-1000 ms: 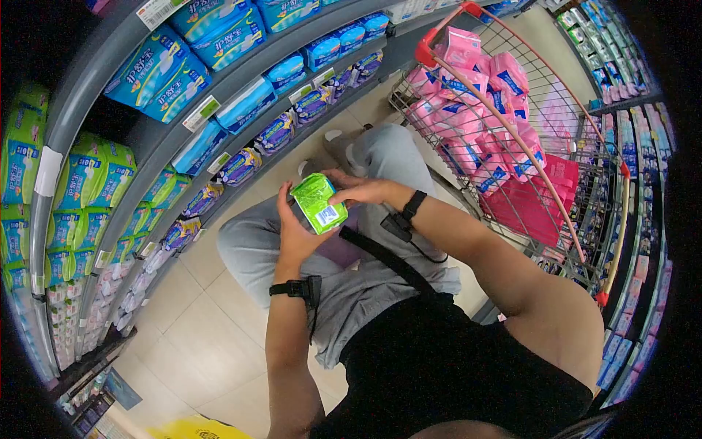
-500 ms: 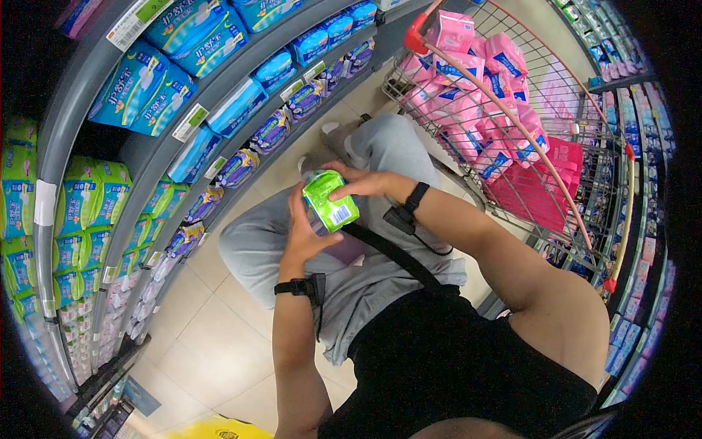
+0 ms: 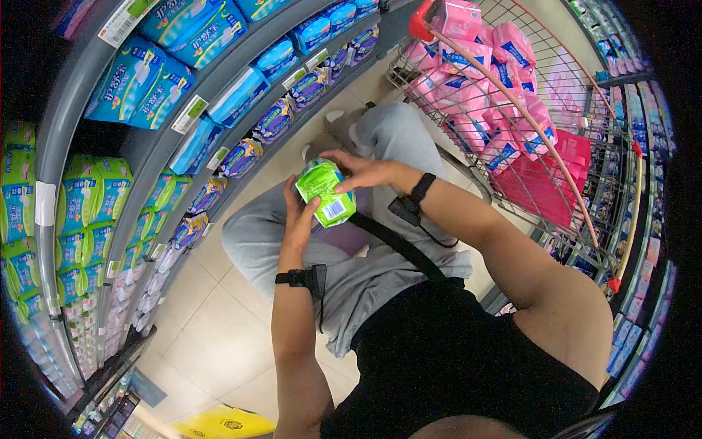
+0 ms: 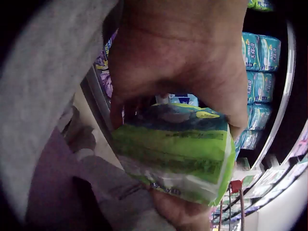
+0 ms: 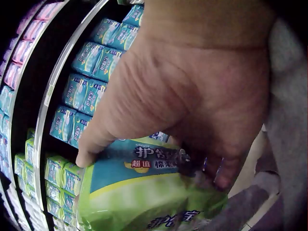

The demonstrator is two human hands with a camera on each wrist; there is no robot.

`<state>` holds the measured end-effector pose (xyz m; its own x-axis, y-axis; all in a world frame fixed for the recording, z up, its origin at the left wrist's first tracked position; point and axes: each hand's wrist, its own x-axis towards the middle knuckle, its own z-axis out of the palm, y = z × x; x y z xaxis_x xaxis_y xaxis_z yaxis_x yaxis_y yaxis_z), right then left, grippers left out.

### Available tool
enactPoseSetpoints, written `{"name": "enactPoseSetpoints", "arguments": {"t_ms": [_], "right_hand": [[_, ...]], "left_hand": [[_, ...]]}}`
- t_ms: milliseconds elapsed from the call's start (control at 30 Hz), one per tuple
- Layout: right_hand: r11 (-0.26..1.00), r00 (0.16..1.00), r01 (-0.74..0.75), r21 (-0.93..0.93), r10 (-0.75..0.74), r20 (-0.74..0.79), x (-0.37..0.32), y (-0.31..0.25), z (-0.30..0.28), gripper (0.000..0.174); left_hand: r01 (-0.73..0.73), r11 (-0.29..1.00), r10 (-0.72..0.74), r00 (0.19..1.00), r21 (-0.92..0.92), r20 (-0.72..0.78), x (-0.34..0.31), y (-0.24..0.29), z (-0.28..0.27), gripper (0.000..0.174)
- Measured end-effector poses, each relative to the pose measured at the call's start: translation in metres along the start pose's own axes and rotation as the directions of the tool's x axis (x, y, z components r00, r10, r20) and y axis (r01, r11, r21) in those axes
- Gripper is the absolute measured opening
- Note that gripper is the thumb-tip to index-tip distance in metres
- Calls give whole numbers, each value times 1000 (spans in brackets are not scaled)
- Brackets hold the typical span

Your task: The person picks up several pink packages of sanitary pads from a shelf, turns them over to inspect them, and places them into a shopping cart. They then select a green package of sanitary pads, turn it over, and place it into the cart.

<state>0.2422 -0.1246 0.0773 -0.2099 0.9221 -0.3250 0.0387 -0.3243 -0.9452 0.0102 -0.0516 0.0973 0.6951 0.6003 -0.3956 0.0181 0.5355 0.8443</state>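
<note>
A green and blue pack of sanitary pads [image 3: 318, 184] is held up over the lap, its bright green face with a white barcode label turned to the head camera. My left hand [image 3: 296, 223] grips its left side, the thumb lying on the green face. From the right, my right hand [image 3: 365, 174] grips the other side, its thumb by the face's edge. In the left wrist view the pack [image 4: 173, 154] spans between thumb and fingers. Lettering and a blue band show on the pack [image 5: 139, 187] in the right wrist view.
Shelves at the left carry blue packs [image 3: 124, 80], purple packs [image 3: 274, 121] and green packs [image 3: 91, 190]. A wire shopping cart [image 3: 512, 80] on the right holds many pink packs [image 3: 468, 58] and a red bag [image 3: 548, 183]. Yellow material [image 3: 227, 423] lies on the tiled floor [image 3: 212, 329].
The left thumb, held away from the pack earlier, now lies on its green face. The pack has turned slightly in the hands, and both hands still hold it.
</note>
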Motion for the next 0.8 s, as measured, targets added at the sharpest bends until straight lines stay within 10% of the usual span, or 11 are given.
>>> {"name": "enactPoseSetpoints", "arguments": {"t_ms": [800], "right_hand": [[1000,998,-6,21,7,-57,-1,-9,3,93]], "left_hand": [[-69,996,73,995,61,-73,0,-1,-1,77]]}}
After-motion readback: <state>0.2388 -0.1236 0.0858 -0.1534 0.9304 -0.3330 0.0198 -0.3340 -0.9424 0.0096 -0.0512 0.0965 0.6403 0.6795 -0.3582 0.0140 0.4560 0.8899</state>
